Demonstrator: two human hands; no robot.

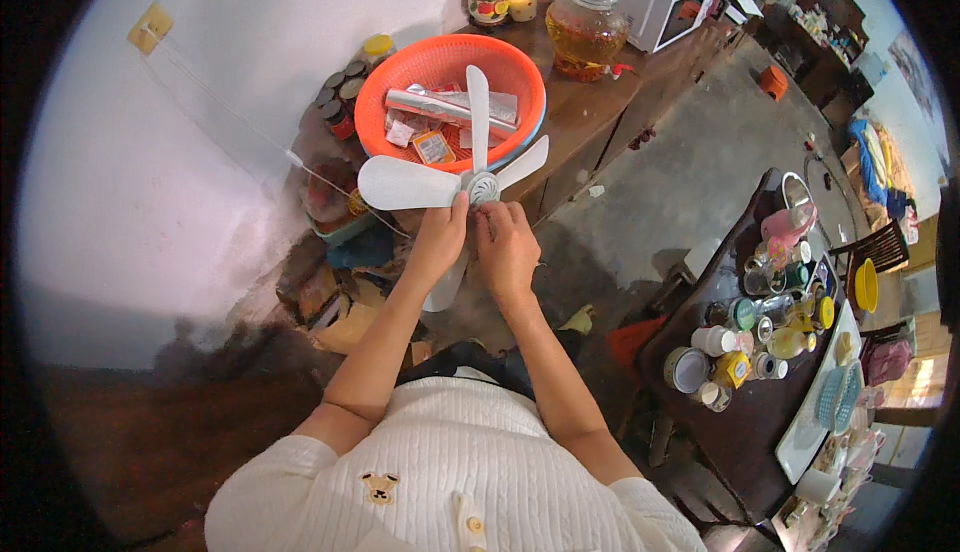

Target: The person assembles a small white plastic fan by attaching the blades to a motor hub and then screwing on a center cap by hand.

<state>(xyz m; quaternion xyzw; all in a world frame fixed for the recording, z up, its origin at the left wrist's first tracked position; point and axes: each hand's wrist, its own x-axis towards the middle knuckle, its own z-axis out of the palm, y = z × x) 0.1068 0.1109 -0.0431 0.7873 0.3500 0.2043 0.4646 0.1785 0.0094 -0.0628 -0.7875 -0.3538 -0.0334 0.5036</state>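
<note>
Held out in front of me is a small white fan [483, 188] with several broad blades around a ribbed grey-white hub. My left hand [440, 240] is closed on it beside the hub, with the thumb up along the base of the left blade. Curled fingers of my right hand [508, 249] press at the near side of the hub; what lies under the fingertips is hidden. One blade rises in front of an orange plastic basket [375, 82], and another hangs below my hands. The basket holds a foil-coloured roll [450, 110] and small packets.
The basket stands on a wooden counter [590, 117] with a glass jar of amber liquid [585, 32] and a white microwave [650, 2]. A white cord [230, 117] runs from a wall socket [150, 28] towards my left hand. At right, a dark table [690, 427] carries several jars.
</note>
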